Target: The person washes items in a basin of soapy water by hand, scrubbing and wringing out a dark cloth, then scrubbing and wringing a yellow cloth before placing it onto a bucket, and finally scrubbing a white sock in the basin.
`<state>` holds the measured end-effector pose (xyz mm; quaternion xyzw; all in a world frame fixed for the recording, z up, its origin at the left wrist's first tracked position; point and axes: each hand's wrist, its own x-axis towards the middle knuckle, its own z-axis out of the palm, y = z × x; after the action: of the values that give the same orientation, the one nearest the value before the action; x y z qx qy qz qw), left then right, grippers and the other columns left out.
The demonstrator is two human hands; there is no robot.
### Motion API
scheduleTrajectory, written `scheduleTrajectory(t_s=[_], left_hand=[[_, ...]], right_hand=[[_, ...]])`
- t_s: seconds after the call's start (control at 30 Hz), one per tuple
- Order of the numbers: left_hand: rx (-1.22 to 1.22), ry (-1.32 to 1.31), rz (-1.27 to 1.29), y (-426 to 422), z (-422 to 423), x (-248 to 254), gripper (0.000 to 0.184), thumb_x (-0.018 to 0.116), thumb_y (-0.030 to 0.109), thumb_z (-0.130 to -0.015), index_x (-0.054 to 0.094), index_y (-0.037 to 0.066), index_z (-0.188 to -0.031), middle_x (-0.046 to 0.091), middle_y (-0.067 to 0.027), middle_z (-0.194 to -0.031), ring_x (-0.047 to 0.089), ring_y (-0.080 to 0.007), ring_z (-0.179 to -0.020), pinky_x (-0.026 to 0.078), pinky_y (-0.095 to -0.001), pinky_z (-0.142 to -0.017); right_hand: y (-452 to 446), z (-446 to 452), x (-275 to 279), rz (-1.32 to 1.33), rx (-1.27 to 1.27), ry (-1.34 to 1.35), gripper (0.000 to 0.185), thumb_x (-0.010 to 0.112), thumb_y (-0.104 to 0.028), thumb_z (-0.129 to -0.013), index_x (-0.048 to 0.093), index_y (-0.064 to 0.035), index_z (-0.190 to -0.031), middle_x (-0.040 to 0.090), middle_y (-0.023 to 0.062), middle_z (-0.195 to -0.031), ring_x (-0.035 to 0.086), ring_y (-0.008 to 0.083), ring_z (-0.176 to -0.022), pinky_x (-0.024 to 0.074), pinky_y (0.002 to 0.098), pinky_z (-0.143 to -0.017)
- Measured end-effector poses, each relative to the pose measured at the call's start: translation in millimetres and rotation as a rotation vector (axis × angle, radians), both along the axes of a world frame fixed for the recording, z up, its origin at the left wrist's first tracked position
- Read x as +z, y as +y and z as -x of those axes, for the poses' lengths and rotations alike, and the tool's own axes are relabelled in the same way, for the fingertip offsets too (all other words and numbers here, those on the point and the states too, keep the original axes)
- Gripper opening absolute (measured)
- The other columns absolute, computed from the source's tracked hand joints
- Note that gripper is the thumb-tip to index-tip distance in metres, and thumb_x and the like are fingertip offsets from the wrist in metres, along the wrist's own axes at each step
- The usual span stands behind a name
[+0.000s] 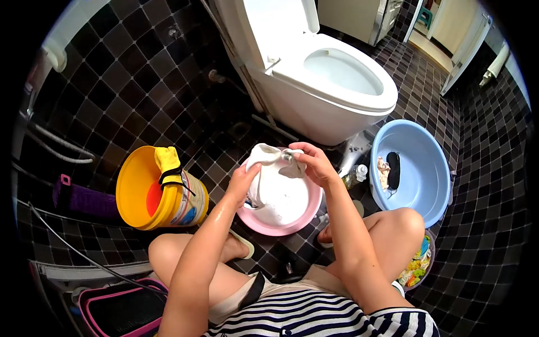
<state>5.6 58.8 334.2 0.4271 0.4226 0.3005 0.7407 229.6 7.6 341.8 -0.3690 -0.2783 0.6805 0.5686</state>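
Above a pink basin [269, 231] full of white suds [282, 196], a wet white cloth [265, 155] is stretched between my two hands. My left hand [241, 182] grips its left part, with the thumb on top. My right hand [314, 163] pinches the right end, where a greyish patch shows. Part of the cloth hangs down into the basin near my left hand. A dark-patterned piece lies at the basin's left inner side, partly hidden by my left hand.
A yellow bucket [124, 196] with a yellow cloth [166, 159] stands left. Right are a blue basin [429, 191] holding a black item [394, 171], a clear bottle [355, 176] and a container of colourful cloths [418, 264]. The toilet [320, 106] stands ahead.
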Motion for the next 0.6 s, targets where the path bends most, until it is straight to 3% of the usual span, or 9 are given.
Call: scheduleTrajectory(t_s=[0.07,0.2,0.27,0.3,0.37,0.4,0.5,0.57,0.6], left_hand=[[-0.028,-0.023,0.021,0.1,5.2,4.6,0.031,0.056,0.018,-0.089,0.056,0.000,-0.114,0.064,-0.0073,-0.098,0.062,-0.0130,-0.083,0.050,-0.0259,-0.074],[-0.152,-0.094,0.077,1.6,8.8,13.8,0.034,0.052,0.018,-0.088,0.052,0.002,-0.118,0.063,-0.0091,-0.100,0.062,-0.0167,-0.086,0.050,-0.0283,-0.078],[-0.339,-0.025,-0.041,-0.3,7.8,6.4,0.039,0.055,0.021,-0.087,0.050,0.003,-0.121,0.060,-0.0096,-0.108,0.059,-0.0174,-0.097,0.047,-0.0311,-0.086],[-0.369,-0.061,0.080,-6.3,6.6,20.2,0.043,0.057,0.023,-0.086,0.048,0.004,-0.124,0.057,-0.0085,-0.116,0.056,-0.0181,-0.105,0.044,-0.0332,-0.092],[-0.377,-0.265,0.241,-6.1,9.0,21.0,0.051,0.049,0.041,-0.089,0.047,0.007,-0.127,0.056,-0.0068,-0.118,0.054,-0.0200,-0.109,0.043,-0.0353,-0.093],[-0.378,-0.357,0.302,-5.9,10.8,25.1,0.057,0.045,0.050,-0.090,0.046,0.008,-0.128,0.056,-0.0071,-0.120,0.053,-0.0215,-0.111,0.043,-0.0367,-0.094],[-0.328,-0.434,0.359,-13.0,15.0,44.6,0.083,0.034,0.075,-0.081,0.045,0.009,-0.130,0.052,-0.0100,-0.125,0.049,-0.0268,-0.118,0.039,-0.0412,-0.099],[-0.323,-0.424,0.338,-4.7,16.0,28.3,0.065,0.046,0.054,-0.088,0.044,0.005,-0.130,0.056,-0.0125,-0.119,0.055,-0.0243,-0.110,0.045,-0.0384,-0.094],[-0.309,-0.396,0.349,1.8,16.7,11.4,0.056,0.052,0.043,-0.091,0.044,0.003,-0.129,0.058,-0.0131,-0.117,0.058,-0.0234,-0.106,0.048,-0.0371,-0.091]], right_hand=[[-1.3,-2.1,2.0,-0.028,-0.043,-0.034,0.033,0.064,-0.010,-0.081,0.056,-0.0055,-0.113,0.061,0.0025,-0.099,0.057,0.0136,-0.092,0.0470,0.0295,-0.081],[-3.6,1.9,31.4,-0.119,0.009,-0.150,0.033,0.064,-0.008,-0.081,0.055,-0.0040,-0.112,0.060,0.0041,-0.099,0.057,0.0124,-0.089,0.0462,0.0269,-0.079],[-3.0,9.2,53.5,-0.260,0.054,-0.440,0.033,0.061,-0.006,-0.080,0.055,-0.0021,-0.112,0.059,0.0040,-0.096,0.055,0.0107,-0.087,0.0458,0.0255,-0.075],[-1.8,14.2,66.1,-0.306,0.105,-0.622,0.035,0.061,-0.006,-0.078,0.055,-0.0020,-0.112,0.059,0.0041,-0.095,0.055,0.0109,-0.086,0.0459,0.0254,-0.075],[-3.9,32.8,93.1,-0.425,0.195,-0.963,0.041,0.062,-0.008,-0.073,0.056,-0.0032,-0.112,0.060,0.0065,-0.092,0.056,0.0147,-0.084,0.0467,0.0276,-0.074],[-4.9,46.1,101.5,-0.556,0.225,-1.083,0.044,0.062,-0.007,-0.069,0.057,-0.0053,-0.113,0.061,0.0112,-0.093,0.058,0.0228,-0.086,0.0475,0.0328,-0.078],[-8.6,79.1,112.7,-0.726,0.604,-1.442,0.048,0.059,-0.003,-0.067,0.058,-0.0086,-0.114,0.061,0.0153,-0.100,0.054,0.0327,-0.101,0.0444,0.0409,-0.088],[-12.3,87.1,111.3,-0.859,0.824,-1.433,0.047,0.057,0.000,-0.067,0.059,-0.0095,-0.113,0.061,0.0152,-0.106,0.050,0.0347,-0.111,0.0410,0.0432,-0.095],[-18.5,86.7,122.6,-0.762,0.847,-1.445,0.046,0.056,0.001,-0.068,0.059,-0.0075,-0.114,0.059,0.0145,-0.112,0.051,0.0326,-0.112,0.0407,0.0405,-0.097]])
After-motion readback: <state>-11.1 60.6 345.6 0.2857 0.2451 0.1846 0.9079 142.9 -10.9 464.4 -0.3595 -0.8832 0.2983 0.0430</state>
